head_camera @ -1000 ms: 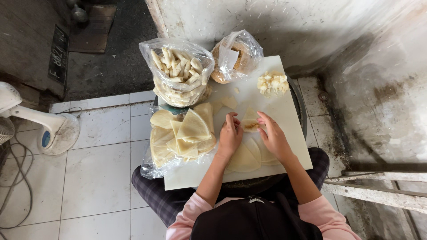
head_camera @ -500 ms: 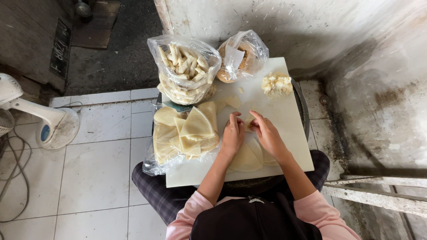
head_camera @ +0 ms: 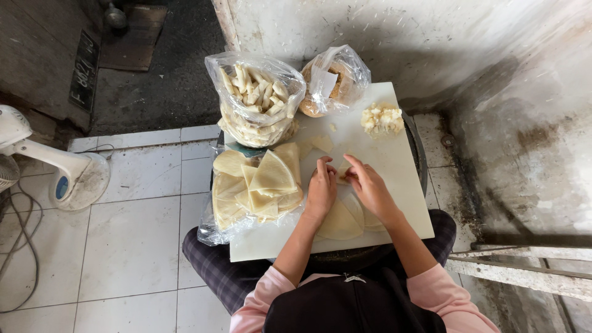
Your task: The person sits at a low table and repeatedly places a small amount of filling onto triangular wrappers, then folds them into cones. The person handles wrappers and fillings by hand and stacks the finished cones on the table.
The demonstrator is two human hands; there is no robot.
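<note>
Watching from afar, I saw both hands, left (head_camera: pixel 322 188) and right (head_camera: pixel 370 185), pinched together on a small folded wrapper (head_camera: pixel 343 174) at the middle of the white worktop (head_camera: pixel 394 160), and judged that squeezing harder could have torn the thin sheet or squeezed out filling.

Pink sleeves (head_camera: pixel 441 296), blk apron (head_camera: pixel 351 308), plaid trousers (head_camera: pixel 216 271)

Wrapper stack (head_camera: pixel 256 185) lies left of hands (head_camera: pixel 345 188).
</note>
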